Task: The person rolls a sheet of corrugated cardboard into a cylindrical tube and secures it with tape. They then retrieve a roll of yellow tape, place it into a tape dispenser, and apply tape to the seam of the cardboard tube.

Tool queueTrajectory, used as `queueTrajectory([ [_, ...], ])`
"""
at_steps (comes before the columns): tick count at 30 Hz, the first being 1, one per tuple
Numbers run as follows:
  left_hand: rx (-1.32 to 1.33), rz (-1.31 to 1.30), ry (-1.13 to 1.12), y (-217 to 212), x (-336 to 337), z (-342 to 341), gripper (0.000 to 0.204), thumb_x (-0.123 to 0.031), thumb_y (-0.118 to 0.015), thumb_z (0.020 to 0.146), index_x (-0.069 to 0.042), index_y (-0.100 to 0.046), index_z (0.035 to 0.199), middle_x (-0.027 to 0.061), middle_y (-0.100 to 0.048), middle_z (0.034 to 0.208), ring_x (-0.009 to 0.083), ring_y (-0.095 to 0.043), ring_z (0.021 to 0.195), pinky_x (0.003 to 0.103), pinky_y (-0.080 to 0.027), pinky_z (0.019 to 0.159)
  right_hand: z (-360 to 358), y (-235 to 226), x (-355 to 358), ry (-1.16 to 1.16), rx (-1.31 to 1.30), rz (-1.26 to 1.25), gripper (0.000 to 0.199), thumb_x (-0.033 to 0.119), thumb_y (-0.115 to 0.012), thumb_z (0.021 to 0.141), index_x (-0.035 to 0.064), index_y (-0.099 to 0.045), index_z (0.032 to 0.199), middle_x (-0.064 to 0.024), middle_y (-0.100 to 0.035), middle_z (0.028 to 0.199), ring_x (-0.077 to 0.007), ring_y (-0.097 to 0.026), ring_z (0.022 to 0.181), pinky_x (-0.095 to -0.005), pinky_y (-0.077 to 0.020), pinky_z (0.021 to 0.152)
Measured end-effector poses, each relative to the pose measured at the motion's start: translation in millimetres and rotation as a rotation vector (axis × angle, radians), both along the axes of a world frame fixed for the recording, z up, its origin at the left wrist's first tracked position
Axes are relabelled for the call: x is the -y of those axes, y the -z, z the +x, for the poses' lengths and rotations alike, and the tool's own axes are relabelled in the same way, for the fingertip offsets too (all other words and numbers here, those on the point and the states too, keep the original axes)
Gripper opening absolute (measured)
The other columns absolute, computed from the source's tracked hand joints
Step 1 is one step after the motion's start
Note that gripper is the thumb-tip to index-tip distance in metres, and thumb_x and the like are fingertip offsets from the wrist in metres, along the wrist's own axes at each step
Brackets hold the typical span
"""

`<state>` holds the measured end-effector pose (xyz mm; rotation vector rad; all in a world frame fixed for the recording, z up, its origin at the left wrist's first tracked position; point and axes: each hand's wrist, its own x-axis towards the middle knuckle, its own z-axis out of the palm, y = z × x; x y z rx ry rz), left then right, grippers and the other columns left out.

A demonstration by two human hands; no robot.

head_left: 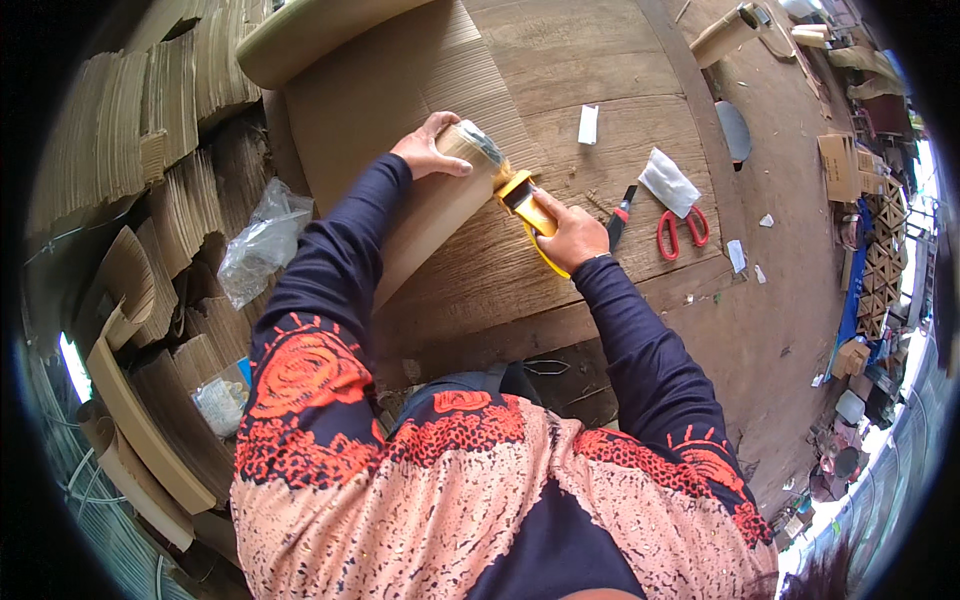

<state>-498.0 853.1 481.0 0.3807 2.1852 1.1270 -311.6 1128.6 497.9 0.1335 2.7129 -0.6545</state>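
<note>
A tan cardboard roll [436, 222] lies slantwise over the wooden table, its far end capped with something grey and shiny. My left hand [430, 150] grips the roll near that end, thumb and fingers spread around it. In my right hand [577, 236] is a yellow handheld tool [519, 187] with a dark part in its head and a curved yellow piece below. The tool's head meets the roll's end, where a small tan-yellow bit shows; its exact kind is unclear. Just right of this hand lie a black-and-red utility knife [621, 218] and red-handled scissors [682, 235].
A corrugated cardboard sheet [400, 90] runs under a larger roll [320, 38] at the far left. White packets [669, 182] and a white slip [588, 125] lie on the wooden table [590, 60]. Cardboard stacks [120, 130] and a clear plastic bag [262, 240] crowd the left.
</note>
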Motion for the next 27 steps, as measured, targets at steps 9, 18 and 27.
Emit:
queueTrajectory([
  [9, 0.414, 0.243, 0.215, 36.9, -57.6, 105.1, 0.099, -0.035, -0.095, 0.068, -0.006, -0.043, 0.147, 0.0190, -0.057, 0.139, 0.0308, -0.049, 0.134, 0.040, -0.035, 0.116, 189.3, -40.0, -25.4, 0.213, -0.159, -0.083, 0.072, 0.023, -0.082, 0.069, 0.0336, -0.064, 0.137, -0.0114, -0.064, 0.083, -0.0317, -0.068, 0.078, -0.0451, -0.0569, 0.070],
  [18, -0.370, 0.017, 0.366, -6.9, -86.5, 183.3, 0.089, -0.023, -0.088, 0.073, -0.012, -0.046, 0.150, 0.0165, -0.040, 0.155, 0.0339, -0.041, 0.144, 0.046, -0.037, 0.118, 195.9, -50.2, -4.5, 0.331, -0.237, -0.111, 0.074, 0.026, -0.081, 0.072, 0.0351, -0.059, 0.143, -0.0118, -0.062, 0.087, -0.0333, -0.067, 0.076, -0.0454, -0.0567, 0.069],
  [27, -0.559, -0.201, 0.268, -14.8, -93.2, 202.6, 0.094, -0.032, -0.096, 0.058, -0.025, -0.053, 0.142, 0.0112, -0.041, 0.154, 0.0333, -0.048, 0.139, 0.041, -0.045, 0.114, 195.1, -127.0, -41.6, 0.195, -0.178, -0.120, 0.066, 0.030, -0.077, 0.076, 0.0325, -0.060, 0.141, -0.0126, -0.065, 0.088, -0.0333, -0.069, 0.077, -0.0449, -0.0570, 0.069],
])
